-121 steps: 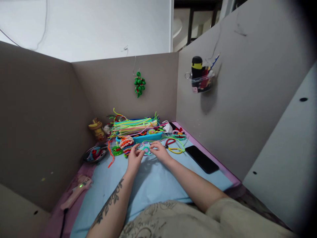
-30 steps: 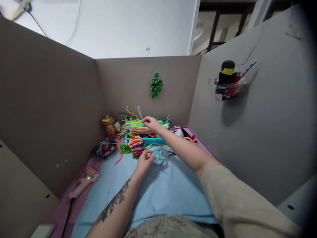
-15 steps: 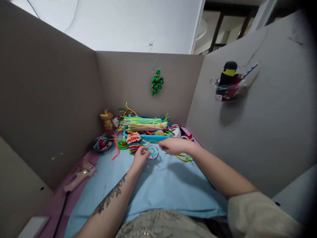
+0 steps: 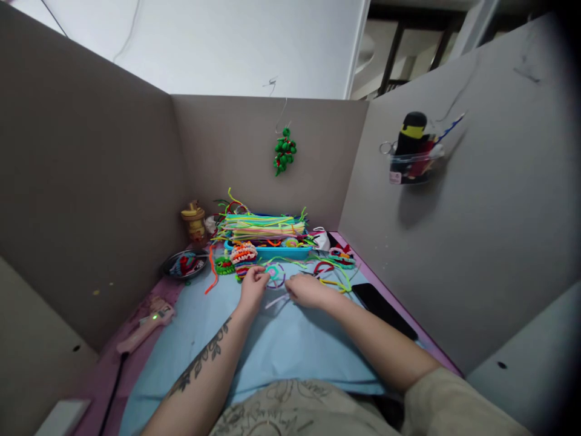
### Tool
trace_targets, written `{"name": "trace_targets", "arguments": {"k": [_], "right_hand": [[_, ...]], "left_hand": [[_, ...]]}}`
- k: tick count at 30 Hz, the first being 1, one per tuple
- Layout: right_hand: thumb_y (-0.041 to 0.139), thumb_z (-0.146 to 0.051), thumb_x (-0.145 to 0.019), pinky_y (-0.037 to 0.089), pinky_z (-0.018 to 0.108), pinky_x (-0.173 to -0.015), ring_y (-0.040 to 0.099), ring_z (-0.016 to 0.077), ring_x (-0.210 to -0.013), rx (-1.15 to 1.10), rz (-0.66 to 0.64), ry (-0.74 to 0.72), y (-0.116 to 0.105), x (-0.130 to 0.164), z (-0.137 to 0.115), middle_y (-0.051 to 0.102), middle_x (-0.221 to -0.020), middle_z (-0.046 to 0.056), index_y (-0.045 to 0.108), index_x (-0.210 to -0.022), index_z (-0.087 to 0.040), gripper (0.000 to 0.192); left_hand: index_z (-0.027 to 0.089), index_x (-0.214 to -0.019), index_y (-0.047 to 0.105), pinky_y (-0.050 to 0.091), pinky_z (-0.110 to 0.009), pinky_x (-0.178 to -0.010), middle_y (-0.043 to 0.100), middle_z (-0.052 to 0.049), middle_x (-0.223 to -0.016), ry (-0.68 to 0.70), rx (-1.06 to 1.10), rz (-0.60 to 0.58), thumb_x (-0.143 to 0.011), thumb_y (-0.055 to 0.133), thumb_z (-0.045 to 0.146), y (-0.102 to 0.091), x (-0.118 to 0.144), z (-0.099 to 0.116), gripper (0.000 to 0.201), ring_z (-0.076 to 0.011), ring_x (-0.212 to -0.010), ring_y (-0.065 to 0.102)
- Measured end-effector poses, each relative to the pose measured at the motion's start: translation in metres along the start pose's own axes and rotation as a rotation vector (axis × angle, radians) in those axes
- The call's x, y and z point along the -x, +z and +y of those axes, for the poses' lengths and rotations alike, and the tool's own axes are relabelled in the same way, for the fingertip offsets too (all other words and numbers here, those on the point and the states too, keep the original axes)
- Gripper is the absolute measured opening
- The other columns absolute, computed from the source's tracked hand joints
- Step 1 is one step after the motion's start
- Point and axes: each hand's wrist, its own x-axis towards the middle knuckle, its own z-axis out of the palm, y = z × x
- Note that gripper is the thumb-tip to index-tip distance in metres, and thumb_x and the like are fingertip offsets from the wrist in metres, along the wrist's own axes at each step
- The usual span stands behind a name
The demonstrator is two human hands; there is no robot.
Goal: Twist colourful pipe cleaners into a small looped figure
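In the middle of the blue sheet is a round pipe-cleaner piece with a pink and teal centre inside a purple ring. My left hand pinches its left edge between thumb and finger. At the ring's right side, my right hand is closed at the fingertips on a pale lilac pipe cleaner, whose loose end sticks out toward the lower left. Just beyond my left hand sits a striped orange, pink and multicoloured pipe-cleaner item, with a green one beside it.
A blue tray heaped with pipe cleaners stands at the back. Left are a dark bowl and a pink glue gun with its cord. A black phone lies right. Grey partitions enclose the table.
My right hand has come down and toward me, from above the sheet to beside the ring. The pale lilac end now shows below it, and the phone has come into sight.
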Motion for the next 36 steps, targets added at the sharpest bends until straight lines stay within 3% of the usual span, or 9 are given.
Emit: {"name": "trace_targets", "arguments": {"k": [5,9,14,18,21,25,29,36], "right_hand": [[0.047,-0.019,-0.08,0.039,0.027,-0.069,0.057,0.0204,-0.08,0.0,-0.024,-0.021,0.015,0.0,0.011,0.062,-0.085,0.01,0.062,-0.087,-0.017,0.017],[0.047,-0.022,-0.08,0.037,0.03,-0.074,0.053,0.0215,-0.085,-0.057,0.028,-0.056,0.018,0.001,0.01,0.057,-0.089,0.011,0.062,-0.087,-0.017,0.017],[0.062,-0.032,-0.071,0.035,0.03,-0.079,0.045,0.0207,-0.092,-0.279,-0.037,-0.282,0.022,0.001,-0.001,0.051,-0.093,0.006,0.062,-0.086,-0.02,0.019],[0.059,-0.027,-0.075,0.033,0.033,-0.084,0.043,0.0201,-0.093,-0.327,-0.004,-0.372,0.025,0.002,-0.009,0.051,-0.094,0.005,0.061,-0.08,-0.02,0.009],[0.049,-0.02,-0.08,0.035,0.028,-0.08,0.046,0.0171,-0.088,-0.442,0.184,-0.284,0.021,0.004,-0.01,0.054,-0.087,0.004,0.057,-0.082,-0.018,0.008],[0.039,-0.022,-0.086,0.035,0.024,-0.067,0.05,0.0141,-0.074,-0.529,0.47,0.061,0.016,0.006,0.0,0.057,-0.079,0.003,0.053,-0.086,-0.018,0.014],[0.044,-0.026,-0.083,0.031,0.023,-0.061,0.053,0.0144,-0.072,-0.437,0.44,0.193,0.021,0.005,0.011,0.06,-0.077,0.002,0.054,-0.082,-0.019,0.012],[0.046,-0.026,-0.082,0.031,0.022,-0.061,0.054,0.0131,-0.071,-0.424,0.436,0.2,0.03,0.005,0.013,0.062,-0.077,0.002,0.056,-0.082,-0.019,0.013]], "left_hand": [[0.017,-0.081,0.049,0.026,-0.017,-0.042,0.046,0.008,-0.048,0.005,-0.001,0.013,-0.06,0.066,0.031,-0.002,-0.004,-0.002,0.031,-0.0053,-0.041,0.037],[0.016,-0.082,0.049,0.028,-0.018,-0.043,0.048,0.007,-0.051,0.01,-0.002,-0.001,-0.059,0.067,0.032,-0.002,-0.003,-0.003,0.033,-0.0056,-0.042,0.038],[0.016,-0.082,0.051,0.03,-0.018,-0.045,0.049,0.006,-0.053,0.04,-0.01,0.01,-0.059,0.067,0.034,-0.002,-0.002,-0.004,0.034,-0.0066,-0.045,0.041],[0.016,-0.085,0.05,0.03,-0.018,-0.046,0.049,0.006,-0.053,0.072,-0.012,-0.007,-0.062,0.065,0.033,-0.002,-0.003,-0.005,0.032,-0.0066,-0.045,0.042],[0.017,-0.09,0.048,0.032,-0.018,-0.047,0.051,0.006,-0.055,0.108,-0.019,-0.005,-0.063,0.064,0.031,-0.003,-0.003,-0.004,0.035,-0.007,-0.046,0.044],[0.017,-0.092,0.048,0.033,-0.019,-0.047,0.054,0.005,-0.057,0.115,-0.048,-0.026,-0.063,0.063,0.029,-0.002,-0.002,-0.003,0.035,-0.0076,-0.047,0.046],[0.016,-0.094,0.048,0.034,-0.019,-0.047,0.055,0.004,-0.057,0.087,-0.054,-0.046,-0.063,0.063,0.029,0.0,0.0,-0.003,0.036,-0.0077,-0.046,0.046],[0.016,-0.094,0.049,0.033,-0.018,-0.046,0.054,0.005,-0.055,0.007,-0.058,-0.028,-0.061,0.064,0.028,0.002,0.001,0.003,0.038,-0.0061,-0.043,0.043]]}}
